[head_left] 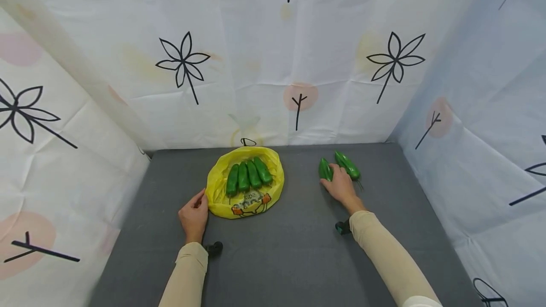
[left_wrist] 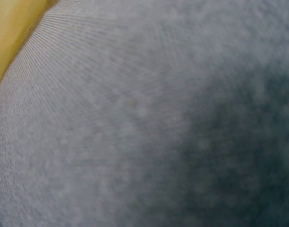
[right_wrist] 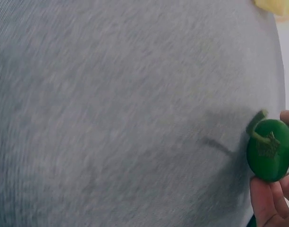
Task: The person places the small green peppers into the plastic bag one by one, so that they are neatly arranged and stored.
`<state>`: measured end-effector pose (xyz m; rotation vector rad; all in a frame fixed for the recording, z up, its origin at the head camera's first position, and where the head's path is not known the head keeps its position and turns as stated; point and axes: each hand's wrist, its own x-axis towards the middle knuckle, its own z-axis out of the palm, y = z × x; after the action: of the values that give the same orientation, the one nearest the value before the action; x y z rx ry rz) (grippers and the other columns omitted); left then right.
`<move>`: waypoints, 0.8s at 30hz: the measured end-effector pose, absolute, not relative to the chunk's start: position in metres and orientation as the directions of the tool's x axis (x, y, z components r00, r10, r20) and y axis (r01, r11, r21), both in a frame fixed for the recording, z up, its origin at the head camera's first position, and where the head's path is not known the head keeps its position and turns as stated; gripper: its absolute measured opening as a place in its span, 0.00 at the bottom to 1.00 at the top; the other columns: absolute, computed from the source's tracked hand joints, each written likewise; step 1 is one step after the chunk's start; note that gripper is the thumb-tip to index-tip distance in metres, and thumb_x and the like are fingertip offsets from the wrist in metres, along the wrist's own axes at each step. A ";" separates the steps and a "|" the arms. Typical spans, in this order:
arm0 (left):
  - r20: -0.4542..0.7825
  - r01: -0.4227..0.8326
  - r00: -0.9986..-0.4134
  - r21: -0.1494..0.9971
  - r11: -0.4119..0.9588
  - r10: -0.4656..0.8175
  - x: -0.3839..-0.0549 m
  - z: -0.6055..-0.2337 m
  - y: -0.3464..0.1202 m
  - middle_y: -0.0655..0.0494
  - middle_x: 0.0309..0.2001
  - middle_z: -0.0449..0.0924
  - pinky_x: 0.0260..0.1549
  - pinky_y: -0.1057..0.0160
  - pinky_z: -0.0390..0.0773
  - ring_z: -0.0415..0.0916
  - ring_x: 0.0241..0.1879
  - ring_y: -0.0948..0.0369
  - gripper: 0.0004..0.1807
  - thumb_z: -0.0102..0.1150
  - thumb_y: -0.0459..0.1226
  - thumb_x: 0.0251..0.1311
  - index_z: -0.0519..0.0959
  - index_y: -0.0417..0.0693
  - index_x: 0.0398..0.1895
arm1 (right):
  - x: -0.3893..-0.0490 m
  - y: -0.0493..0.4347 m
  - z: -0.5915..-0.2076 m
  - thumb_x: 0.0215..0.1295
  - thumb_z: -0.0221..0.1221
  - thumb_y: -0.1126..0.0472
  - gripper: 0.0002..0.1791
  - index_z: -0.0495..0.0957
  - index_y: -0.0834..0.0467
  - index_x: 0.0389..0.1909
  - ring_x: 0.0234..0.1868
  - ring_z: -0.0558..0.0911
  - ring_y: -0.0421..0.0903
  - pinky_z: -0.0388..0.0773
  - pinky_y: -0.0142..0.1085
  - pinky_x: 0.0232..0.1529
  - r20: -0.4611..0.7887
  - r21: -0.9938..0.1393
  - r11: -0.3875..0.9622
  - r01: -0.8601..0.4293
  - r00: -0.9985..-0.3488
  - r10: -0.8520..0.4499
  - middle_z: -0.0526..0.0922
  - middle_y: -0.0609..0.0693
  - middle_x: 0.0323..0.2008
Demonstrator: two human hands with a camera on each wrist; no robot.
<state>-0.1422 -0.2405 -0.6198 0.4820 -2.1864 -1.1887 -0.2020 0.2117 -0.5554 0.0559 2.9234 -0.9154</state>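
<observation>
A yellow plastic bag [head_left: 275, 192], opened out into a round shape with printed figures on its front, lies on the dark table with several green jalapeño peppers [head_left: 243, 176] side by side in it. At its left edge my left hand [head_left: 194, 214] pinches the rim; the left wrist view catches only a corner of the bag [left_wrist: 12, 33]. To the right, my right hand [head_left: 341, 187] holds another jalapeño pepper [head_left: 325, 169] between thumb and fingers. Its curved stem and round end show in the right wrist view, where the pepper [right_wrist: 271, 153] casts a shadow on the cloth.
One more jalapeño pepper [head_left: 347, 166] lies just right of my right hand, stem toward me. The table [head_left: 281, 250] has a dark grey cloth surface. White fabric walls [head_left: 256, 60] with drawn leaves and flowers enclose it at the back and both sides.
</observation>
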 end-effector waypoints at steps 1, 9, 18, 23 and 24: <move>0.328 -0.033 -0.756 0.846 0.533 -0.566 -0.142 -0.620 -0.241 0.47 0.33 0.91 0.28 0.85 0.65 0.67 0.23 0.88 0.11 0.64 0.40 0.64 0.91 0.52 0.46 | -0.202 0.210 -0.554 0.71 0.61 0.51 0.39 0.59 0.63 0.76 0.64 0.73 0.67 0.71 0.61 0.61 -0.087 -0.578 0.814 0.060 -0.996 0.012 0.68 0.70 0.68; 0.334 -0.020 -0.756 0.848 0.530 -0.563 -0.143 -0.624 -0.242 0.47 0.33 0.91 0.29 0.86 0.65 0.67 0.23 0.89 0.11 0.64 0.40 0.64 0.91 0.53 0.46 | -0.206 0.198 -0.544 0.70 0.62 0.48 0.42 0.58 0.60 0.78 0.67 0.73 0.64 0.72 0.60 0.62 -0.094 -0.646 0.761 0.054 -0.995 -0.009 0.70 0.67 0.68; 0.345 -0.020 -0.755 0.838 0.545 -0.557 -0.143 -0.625 -0.243 0.48 0.32 0.91 0.29 0.85 0.65 0.67 0.23 0.88 0.11 0.63 0.40 0.65 0.91 0.54 0.46 | -0.213 0.180 -0.534 0.69 0.63 0.47 0.41 0.61 0.60 0.76 0.64 0.75 0.63 0.74 0.59 0.59 -0.044 -0.663 0.748 -0.009 -0.998 -0.051 0.74 0.66 0.65; 0.335 -0.028 -0.759 0.840 0.541 -0.559 -0.143 -0.624 -0.242 0.48 0.32 0.91 0.28 0.84 0.65 0.68 0.23 0.87 0.11 0.63 0.40 0.64 0.91 0.54 0.46 | -0.215 0.170 -0.532 0.69 0.63 0.46 0.40 0.62 0.58 0.76 0.63 0.76 0.61 0.75 0.57 0.58 -0.051 -0.688 0.726 0.002 -0.998 -0.045 0.75 0.65 0.64; 0.333 -0.030 -0.759 0.841 0.541 -0.560 -0.143 -0.624 -0.242 0.48 0.32 0.91 0.28 0.84 0.65 0.67 0.23 0.87 0.12 0.63 0.40 0.64 0.91 0.54 0.46 | -0.215 0.168 -0.531 0.69 0.64 0.46 0.40 0.62 0.58 0.76 0.63 0.76 0.61 0.75 0.56 0.57 -0.053 -0.692 0.722 0.005 -0.998 -0.044 0.76 0.64 0.63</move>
<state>-0.1429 -0.2422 -0.6235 0.4740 -2.1938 -1.1817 -0.2155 0.1679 -0.5311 -0.0323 2.8542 -1.1465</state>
